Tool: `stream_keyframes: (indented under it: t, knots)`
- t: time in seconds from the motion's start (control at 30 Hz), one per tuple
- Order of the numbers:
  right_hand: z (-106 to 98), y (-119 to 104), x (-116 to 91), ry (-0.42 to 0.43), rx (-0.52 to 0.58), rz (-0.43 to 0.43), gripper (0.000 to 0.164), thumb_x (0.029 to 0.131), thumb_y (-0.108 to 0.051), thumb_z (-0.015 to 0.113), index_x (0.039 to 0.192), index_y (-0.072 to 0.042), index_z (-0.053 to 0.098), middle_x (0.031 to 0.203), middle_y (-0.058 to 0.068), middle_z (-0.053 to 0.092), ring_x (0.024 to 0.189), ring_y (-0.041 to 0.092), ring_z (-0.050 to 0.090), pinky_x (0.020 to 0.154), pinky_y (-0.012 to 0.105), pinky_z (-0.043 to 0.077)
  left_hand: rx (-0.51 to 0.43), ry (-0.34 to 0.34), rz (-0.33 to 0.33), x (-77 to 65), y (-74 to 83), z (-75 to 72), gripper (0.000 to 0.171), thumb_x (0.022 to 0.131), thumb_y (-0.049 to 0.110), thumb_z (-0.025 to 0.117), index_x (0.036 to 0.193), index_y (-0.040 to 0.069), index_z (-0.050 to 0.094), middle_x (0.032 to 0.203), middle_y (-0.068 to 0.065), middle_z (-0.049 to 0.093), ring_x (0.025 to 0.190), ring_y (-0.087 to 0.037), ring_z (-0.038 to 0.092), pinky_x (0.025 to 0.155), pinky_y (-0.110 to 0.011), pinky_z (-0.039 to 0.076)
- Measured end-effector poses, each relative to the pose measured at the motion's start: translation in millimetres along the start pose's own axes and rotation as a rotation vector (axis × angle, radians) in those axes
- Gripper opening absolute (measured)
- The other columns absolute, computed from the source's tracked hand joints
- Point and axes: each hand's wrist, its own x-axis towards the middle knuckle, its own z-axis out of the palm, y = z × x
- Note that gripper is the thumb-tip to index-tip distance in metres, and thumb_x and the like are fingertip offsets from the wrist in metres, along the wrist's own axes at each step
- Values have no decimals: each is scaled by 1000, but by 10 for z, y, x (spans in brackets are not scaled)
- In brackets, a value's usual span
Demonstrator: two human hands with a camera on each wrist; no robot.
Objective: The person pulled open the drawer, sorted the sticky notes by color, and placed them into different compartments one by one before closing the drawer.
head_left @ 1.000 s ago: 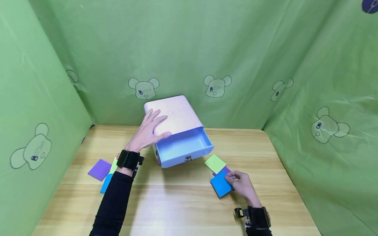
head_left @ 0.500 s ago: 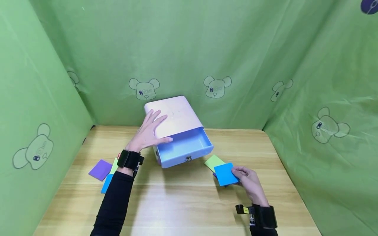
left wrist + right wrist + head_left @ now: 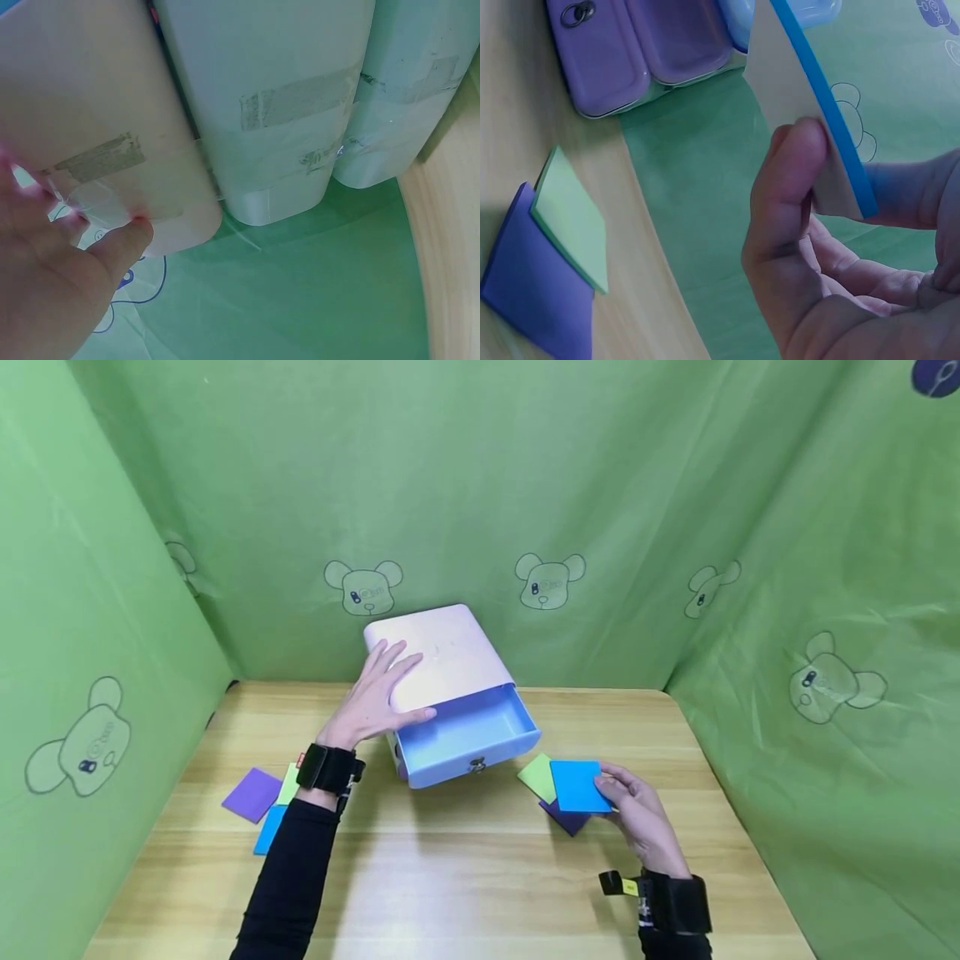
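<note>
My right hand (image 3: 643, 820) pinches a square blue sticky note pad (image 3: 578, 787) by its right edge, raised over the table. In the right wrist view the thumb and a finger clasp the pad (image 3: 844, 131), showing its blue edge and whitish back. Below it lie a light green sticky note pad (image 3: 537, 777) and a purple sticky note pad (image 3: 567, 819), partly overlapped. My left hand (image 3: 369, 703) rests spread on the top left of a white drawer cabinet (image 3: 453, 652), its thumb by the opening. The cabinet's blue top drawer (image 3: 468, 727) is pulled out, with nothing visible inside.
Left of the cabinet lie purple (image 3: 252, 794), green (image 3: 288, 783) and blue (image 3: 270, 829) pads, the latter two partly behind my left forearm. Lower purple drawers (image 3: 604, 56) show in the right wrist view. Green cloth (image 3: 465, 485) surrounds the wooden table (image 3: 450, 877) on three sides.
My right hand has lifted the blue pad off the purple one, turned it, and moved slightly up and right. The left hand has stayed on the cabinet.
</note>
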Motion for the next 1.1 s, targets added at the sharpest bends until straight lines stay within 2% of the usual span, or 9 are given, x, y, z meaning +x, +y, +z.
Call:
stream_keyframes:
  t: [0.2, 0.43, 0.6, 0.7, 0.93, 1.1]
  knots:
    - [9, -48, 10, -15, 45, -4, 60, 103, -28, 59, 154, -7, 35, 114, -5, 59, 95, 4, 64, 82, 22, 58, 6, 6, -2, -36, -8, -25, 99, 78, 67, 73, 159, 25, 34, 173, -8, 12, 161, -32, -4, 123, -72, 15]
    - [-23, -108, -16, -63, 96, -26, 61, 103, -27, 59, 153, -4, 31, 105, -9, 65, 91, 3, 66, 80, 22, 58, 14, 9, 6, -38, -1, 11, 97, 80, 69, 70, 159, 27, 33, 173, -7, 13, 161, -32, -4, 124, -71, 15]
    - [-49, -194, -22, -99, 160, -47, 54, 103, -26, 59, 147, -7, 34, 104, -8, 67, 91, 4, 68, 80, 20, 59, 21, 20, 11, -24, 17, 31, 95, 81, 69, 69, 158, 26, 34, 173, -8, 14, 161, -32, -2, 124, -70, 16]
    - [-46, -259, -5, -118, 201, -51, 50, 103, -25, 59, 144, -10, 35, 105, -6, 66, 90, 5, 70, 80, 20, 60, 26, 24, 15, -13, 12, 31, 94, 81, 68, 69, 158, 26, 35, 173, -8, 15, 161, -33, -2, 123, -71, 17]
    - [-44, -412, 20, -178, 269, -114, 64, 103, -24, 58, 157, -7, 28, 119, -2, 61, 98, 8, 72, 83, 19, 61, 24, 23, 24, 10, 13, 3, 95, 81, 70, 68, 159, 27, 34, 173, -7, 13, 161, -32, -3, 123, -72, 16]
    - [-35, -466, 10, -219, 305, -120, 63, 104, -21, 57, 157, -8, 27, 123, 1, 58, 101, 10, 71, 86, 20, 61, 22, 24, 22, -7, 0, 20, 96, 80, 71, 68, 158, 27, 34, 173, -8, 14, 161, -33, -2, 123, -72, 17]
